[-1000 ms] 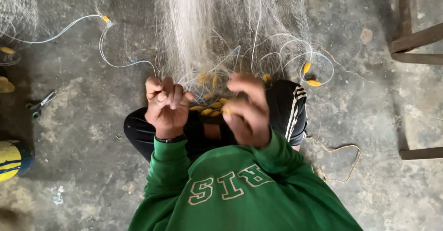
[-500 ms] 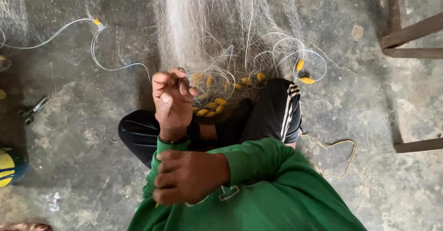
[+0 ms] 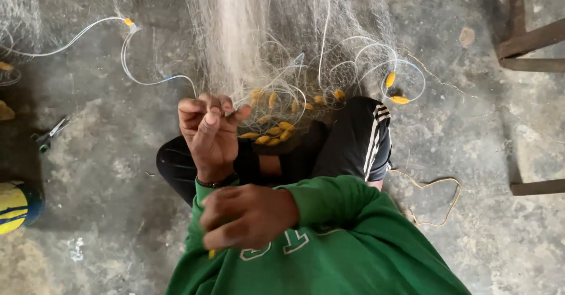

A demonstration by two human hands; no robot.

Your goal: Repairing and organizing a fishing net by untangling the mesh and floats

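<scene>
Our left hand has its fingers pinched on the fishing net; our right hand, nearer our chest, curls its fingers around a small yellow tool.

Green sweatshirt, white lettering; black trousers, white stripes
</scene>
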